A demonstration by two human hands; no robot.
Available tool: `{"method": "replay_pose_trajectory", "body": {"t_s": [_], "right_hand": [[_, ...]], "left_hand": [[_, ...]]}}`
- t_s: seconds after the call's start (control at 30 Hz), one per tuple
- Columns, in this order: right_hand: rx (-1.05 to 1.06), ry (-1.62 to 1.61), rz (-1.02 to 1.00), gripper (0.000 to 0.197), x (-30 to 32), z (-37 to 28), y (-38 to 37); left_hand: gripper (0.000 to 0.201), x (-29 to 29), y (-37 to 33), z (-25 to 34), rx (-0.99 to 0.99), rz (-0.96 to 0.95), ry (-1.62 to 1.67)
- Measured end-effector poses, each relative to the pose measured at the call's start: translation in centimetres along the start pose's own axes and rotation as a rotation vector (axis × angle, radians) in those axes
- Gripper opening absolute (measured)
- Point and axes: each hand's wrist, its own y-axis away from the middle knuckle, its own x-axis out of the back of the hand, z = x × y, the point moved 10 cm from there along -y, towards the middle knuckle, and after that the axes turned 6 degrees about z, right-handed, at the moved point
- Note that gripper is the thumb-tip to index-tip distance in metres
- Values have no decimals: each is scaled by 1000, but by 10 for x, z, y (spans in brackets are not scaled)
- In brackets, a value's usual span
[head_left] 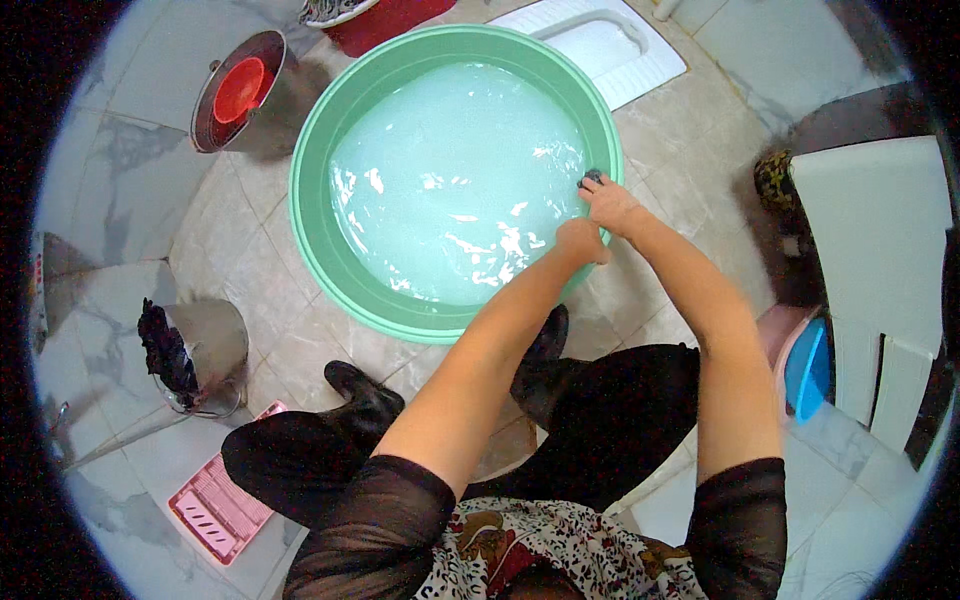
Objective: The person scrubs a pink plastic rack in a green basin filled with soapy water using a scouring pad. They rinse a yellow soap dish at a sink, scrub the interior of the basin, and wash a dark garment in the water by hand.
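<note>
A large round green tub [306, 250] of water stands on the floor in front of me. Both hands are together at its right rim. My right hand [614, 208] is closed, with a small dark bunched thing [592, 179] at its fingertips, over the inner edge of the tub. It looks like wet cloth, but its kind is unclear. Just below, my left hand [582, 242] is curled closed by the rim. What it grips, if anything, is hidden. Bright glare and ripples cover the water [450, 170].
A metal bucket [285, 110] with a red scoop [240, 90] stands at the far left. Nearer, another bucket [215, 345] holds dark cloth [165, 350]. A pink washboard [222, 505] lies at lower left. Behind the tub are a squat toilet [625, 60] and red basin [385, 25]. Blue basin [805, 372], right.
</note>
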Motion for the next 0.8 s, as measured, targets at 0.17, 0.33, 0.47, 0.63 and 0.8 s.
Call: {"method": "replay_pose_trajectory", "body": {"t_s": [0.17, 0.33, 0.47, 0.63, 0.8], "right_hand": [[31, 133, 0, 24, -6, -7, -18], [-60, 271, -89, 33, 7, -30, -39], [-131, -173, -724, 43, -3, -61, -34], [-108, -222, -649, 52, -69, -71, -74], [-770, -212, 62, 57, -56, -31, -136]], "left_hand": [[81, -5, 15, -40, -58, -152, 37], [76, 22, 60, -167, -52, -225, -25], [75, 40, 119, -272, 261, -363, -512], [76, 50, 128, -345, 357, -187, -620], [34, 33, 121, -475, 467, -149, -389]]}}
